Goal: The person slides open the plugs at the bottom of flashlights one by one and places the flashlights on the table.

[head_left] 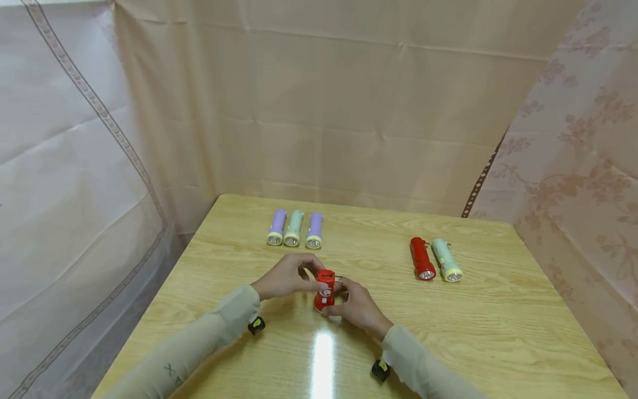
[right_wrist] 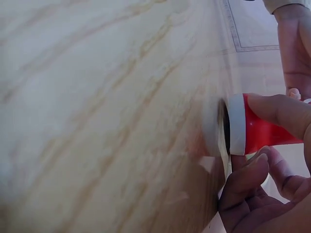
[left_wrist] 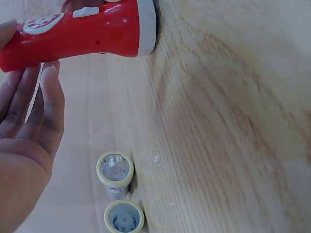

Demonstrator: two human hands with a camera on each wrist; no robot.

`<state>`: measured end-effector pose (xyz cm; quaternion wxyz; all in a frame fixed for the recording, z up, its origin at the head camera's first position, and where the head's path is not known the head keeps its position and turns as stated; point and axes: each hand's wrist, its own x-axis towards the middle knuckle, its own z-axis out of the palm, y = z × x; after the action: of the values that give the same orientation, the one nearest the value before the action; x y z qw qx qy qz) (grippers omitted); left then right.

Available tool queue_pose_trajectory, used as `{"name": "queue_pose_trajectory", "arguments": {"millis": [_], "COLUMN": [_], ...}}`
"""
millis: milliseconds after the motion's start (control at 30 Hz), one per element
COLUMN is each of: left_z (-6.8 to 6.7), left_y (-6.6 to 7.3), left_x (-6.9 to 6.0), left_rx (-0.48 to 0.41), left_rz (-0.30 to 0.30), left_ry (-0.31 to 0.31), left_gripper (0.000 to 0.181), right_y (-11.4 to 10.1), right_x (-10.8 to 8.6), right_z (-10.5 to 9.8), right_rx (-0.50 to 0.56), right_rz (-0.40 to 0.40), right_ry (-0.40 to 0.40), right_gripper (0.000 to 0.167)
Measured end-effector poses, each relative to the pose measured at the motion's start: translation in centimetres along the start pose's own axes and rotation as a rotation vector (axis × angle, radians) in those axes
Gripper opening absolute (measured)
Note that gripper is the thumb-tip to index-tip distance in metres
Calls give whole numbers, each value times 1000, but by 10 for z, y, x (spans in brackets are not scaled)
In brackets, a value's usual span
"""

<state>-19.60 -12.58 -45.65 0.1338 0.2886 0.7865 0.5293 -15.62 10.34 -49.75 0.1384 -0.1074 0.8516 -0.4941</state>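
Head down on the table (head_left: 478, 327), a red flashlight (head_left: 326, 293) with a white rim stands nearly upright between both hands. My left hand (head_left: 291, 275) pinches its upper end, thumb on one side and fingertips on the other. Lower on the body, my right hand (head_left: 363, 308) holds it between thumb and fingers. A white switch (left_wrist: 86, 12) and a round white emblem (left_wrist: 43, 23) show on its side in the left wrist view. The lens faces the tabletop and is hidden.
Two purple flashlights (head_left: 277, 224) (head_left: 315, 227) lie at the back left with a mint-green flashlight (head_left: 294, 226) between them. On the right lie another red flashlight (head_left: 421, 256) and a second mint-green flashlight (head_left: 446, 257). Cloth curtains (head_left: 324, 111) hang around the table.
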Motion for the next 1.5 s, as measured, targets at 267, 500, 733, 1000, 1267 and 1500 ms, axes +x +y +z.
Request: {"name": "queue_pose_trajectory", "arguments": {"millis": [267,500,733,1000,1267,1500], "left_z": [0,-1,-2,-3,-2,-3], "left_y": [-6,-13,-22,-27,-25,-25], "left_x": [2,3,5,10,11,13], "left_rx": [33,-7,-114,-179,-228,-216], "left_rz": [-43,-91,-162,-194,-201,-250], "left_ry": [82,128,160,170,171,184], "left_gripper": [22,27,29,33,32,32], "right_y": [2,2,-2,-4,-4,-3], "right_x": [-2,-5,-6,-5,-6,-6], "right_z": [0,0,0,0,0,0], "right_rx": [37,120,129,147,124,119], "right_rz": [16,52,62,57,44,41], "right_ry": [-15,-48,-60,-64,-72,-84], "right_gripper": [40,42,41,40,42,44]}}
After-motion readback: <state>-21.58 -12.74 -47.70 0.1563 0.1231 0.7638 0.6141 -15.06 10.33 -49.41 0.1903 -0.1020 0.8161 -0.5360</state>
